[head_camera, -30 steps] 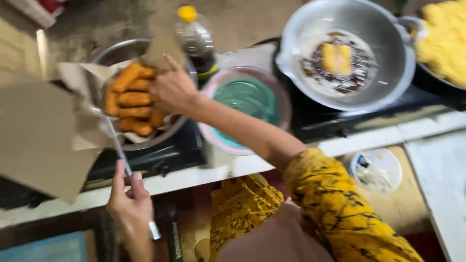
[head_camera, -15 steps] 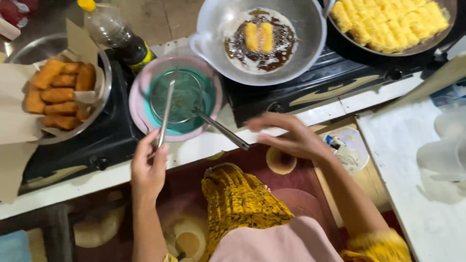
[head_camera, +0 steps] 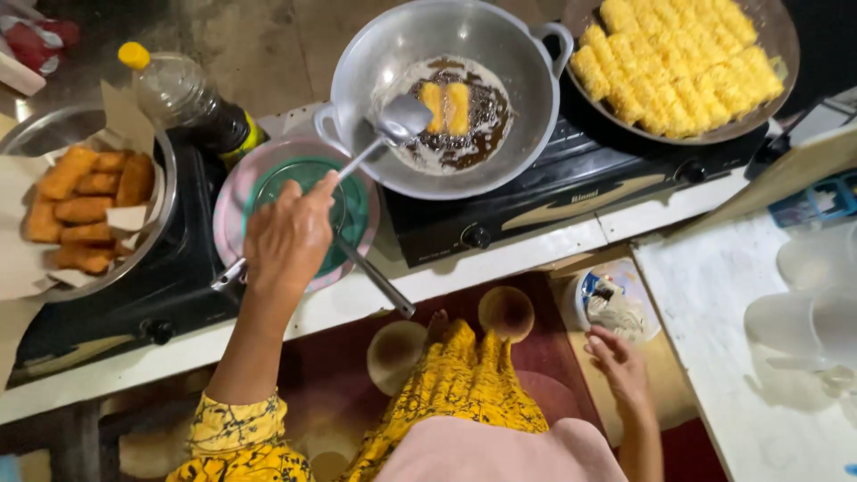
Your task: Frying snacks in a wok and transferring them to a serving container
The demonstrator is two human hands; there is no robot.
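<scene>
My left hand (head_camera: 286,239) grips the long handle of a metal ladle (head_camera: 402,118). The ladle's bowl hangs over the near rim of a silver wok (head_camera: 527,98), where two yellow battered pieces (head_camera: 445,105) fry in dark oil. The hand is above a pink plate with a green centre (head_camera: 234,187). A second metal utensil (head_camera: 375,278) lies across that plate with its handle sticking out over the counter edge. My right hand (head_camera: 616,368) hangs low at the right with its fingers apart, holding nothing, just below a small white container (head_camera: 607,299).
A round pan of raw yellow pieces (head_camera: 678,62) sits at the back right. A paper-lined bowl of browned fried pieces (head_camera: 85,205) rests on the left burner. An oil bottle with a yellow cap (head_camera: 183,98) lies behind the plate. Clear cups (head_camera: 817,303) stand on the white table at the right.
My left hand has swung the ladle up and right over the wok. My right hand has left the utensil on the plate and dropped down to the right.
</scene>
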